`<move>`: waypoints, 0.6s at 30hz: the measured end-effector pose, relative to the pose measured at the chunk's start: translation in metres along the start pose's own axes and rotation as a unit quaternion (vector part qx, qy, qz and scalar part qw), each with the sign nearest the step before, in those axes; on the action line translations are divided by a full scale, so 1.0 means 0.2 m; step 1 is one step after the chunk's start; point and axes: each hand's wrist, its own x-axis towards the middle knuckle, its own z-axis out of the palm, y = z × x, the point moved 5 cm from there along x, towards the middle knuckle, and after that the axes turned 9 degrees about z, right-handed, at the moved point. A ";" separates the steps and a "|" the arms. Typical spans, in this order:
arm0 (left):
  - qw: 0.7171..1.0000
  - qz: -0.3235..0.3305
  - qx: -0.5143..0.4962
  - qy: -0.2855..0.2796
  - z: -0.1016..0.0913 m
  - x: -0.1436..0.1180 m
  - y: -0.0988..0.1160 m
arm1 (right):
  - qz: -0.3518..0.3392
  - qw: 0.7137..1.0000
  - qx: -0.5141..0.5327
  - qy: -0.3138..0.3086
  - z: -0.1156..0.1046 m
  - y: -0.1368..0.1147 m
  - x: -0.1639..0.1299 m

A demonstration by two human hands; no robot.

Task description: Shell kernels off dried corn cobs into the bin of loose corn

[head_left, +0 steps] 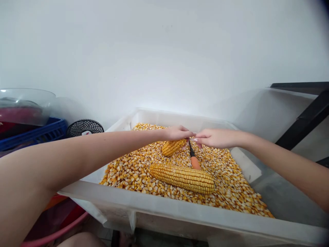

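My left hand (180,132) is closed around the right end of a small ear of corn (171,148), just above a deep bed of loose kernels (136,171). My right hand (214,138) meets it from the right, fingers pinched together. A thin dark line shows between the two hands; what the right fingers hold is too small to make out. Below them lies a tool with an orange handle (195,163) and a black shaft, its upper end partly hidden by the fingers. A larger full ear of corn (182,177) rests on the kernels nearer to me, touching the handle.
The kernels fill a whitish plastic bin (167,206) against a white wall. At left are a blue crate (51,132), a black round fan (84,127) and a pink basin (74,224). A black frame (303,120) stands at right. A white piece (246,164) lies inside the bin.
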 end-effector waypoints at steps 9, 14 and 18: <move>0.981 0.042 0.169 -0.083 -0.14 -0.03 0.02 | -0.012 0.997 0.014 0.070 0.02 -0.02 0.05; 0.992 -0.007 0.111 -0.068 -0.13 -0.05 -0.04 | 0.005 0.997 0.011 0.078 0.00 0.00 0.04; 0.997 -0.051 0.060 -0.016 -0.12 -0.06 -0.08 | -0.017 0.996 -0.020 0.088 0.01 -0.06 0.01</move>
